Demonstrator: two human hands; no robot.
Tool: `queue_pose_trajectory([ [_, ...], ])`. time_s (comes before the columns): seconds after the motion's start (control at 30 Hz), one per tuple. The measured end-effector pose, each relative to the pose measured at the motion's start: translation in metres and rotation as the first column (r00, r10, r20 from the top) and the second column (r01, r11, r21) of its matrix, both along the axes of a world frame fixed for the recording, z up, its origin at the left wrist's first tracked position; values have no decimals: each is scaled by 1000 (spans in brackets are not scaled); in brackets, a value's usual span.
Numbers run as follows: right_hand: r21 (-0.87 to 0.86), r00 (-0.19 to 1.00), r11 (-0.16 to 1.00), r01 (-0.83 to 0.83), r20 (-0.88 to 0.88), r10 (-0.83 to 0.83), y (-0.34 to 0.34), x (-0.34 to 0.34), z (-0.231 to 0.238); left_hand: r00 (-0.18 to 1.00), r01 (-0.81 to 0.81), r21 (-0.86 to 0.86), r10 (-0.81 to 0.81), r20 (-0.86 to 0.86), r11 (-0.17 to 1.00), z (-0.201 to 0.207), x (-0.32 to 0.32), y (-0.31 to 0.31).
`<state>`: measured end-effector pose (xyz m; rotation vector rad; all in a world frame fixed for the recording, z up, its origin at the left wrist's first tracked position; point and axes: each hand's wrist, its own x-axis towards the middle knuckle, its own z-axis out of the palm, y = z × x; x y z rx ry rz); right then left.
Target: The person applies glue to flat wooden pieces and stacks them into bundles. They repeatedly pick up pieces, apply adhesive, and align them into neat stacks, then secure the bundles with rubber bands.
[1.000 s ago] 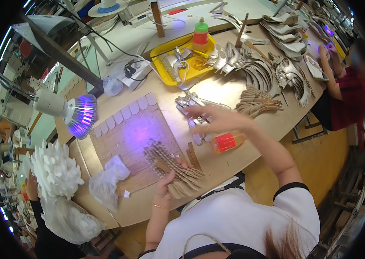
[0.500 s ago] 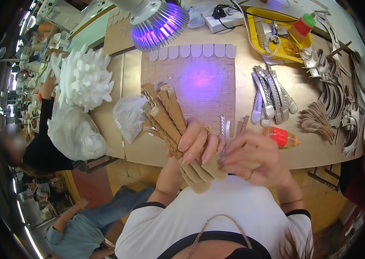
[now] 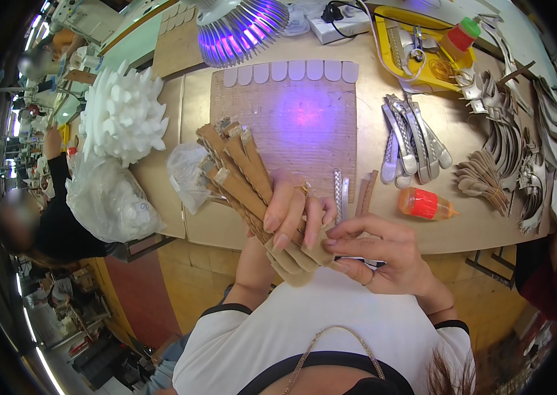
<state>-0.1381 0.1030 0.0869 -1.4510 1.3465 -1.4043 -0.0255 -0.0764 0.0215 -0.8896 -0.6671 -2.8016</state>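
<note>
My left hand (image 3: pixel 291 209) is closed around a fanned bundle of tan straps (image 3: pixel 242 174), held above the table's near edge. Braided edges and cut ends point up and to the left. Their wide rounded ends hang below my fingers, toward my body. At the right side of these ends, my right hand (image 3: pixel 384 253) has its fingertips on one rounded strap end, pinched between thumb and fingers. Just beyond my hands, two slim silver braided straps (image 3: pixel 341 194) and a brown strap (image 3: pixel 367 192) lie on the table.
Ahead is a cardboard sheet (image 3: pixel 245 108) with a row of pale rounded pieces (image 3: pixel 297 70), under a lamp (image 3: pixel 242 33). Rightward lie silver straps (image 3: pixel 413 141), a glue bottle (image 3: pixel 426 204), a yellow tray (image 3: pixel 384 56) and strap bundles (image 3: pixel 482 178). White foam pieces (image 3: pixel 124 115) and plastic bags (image 3: pixel 110 204) stand left.
My right hand, blurred before, has moved slightly left and settled on a rounded strap end. The bundle in my left hand has shifted a little left. A person at lower left has mostly left view.
</note>
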Motion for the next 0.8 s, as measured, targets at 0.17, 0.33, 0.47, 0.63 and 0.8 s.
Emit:
queue_pose_trajectory([
  [0.17, 23, 1000, 1000, 16, 27, -17, 0, 1, -2, 999, 5, -42, -6, -33, 999, -2, 1, -2],
  [0.33, 157, 979, 979, 129, 138, -151, -3, 4, -4, 995, 17, 44, -13, -97, 999, -10, -5, 4],
  [0.47, 160, 992, 982, 99, 64, -110, -5, 4, -3, 997, -51, 87, 56, -55, 995, -9, -3, 12],
  [0.63, 352, 998, 935, -44, 54, 26, -5, -3, 0, 956, -260, 242, 214, 198, 935, 2, 17, 35],
  [0.8, 390, 968, 892, -230, 185, 168, -1, -8, -4, 998, -2, 147, -8, 66, 989, -22, 16, 32],
])
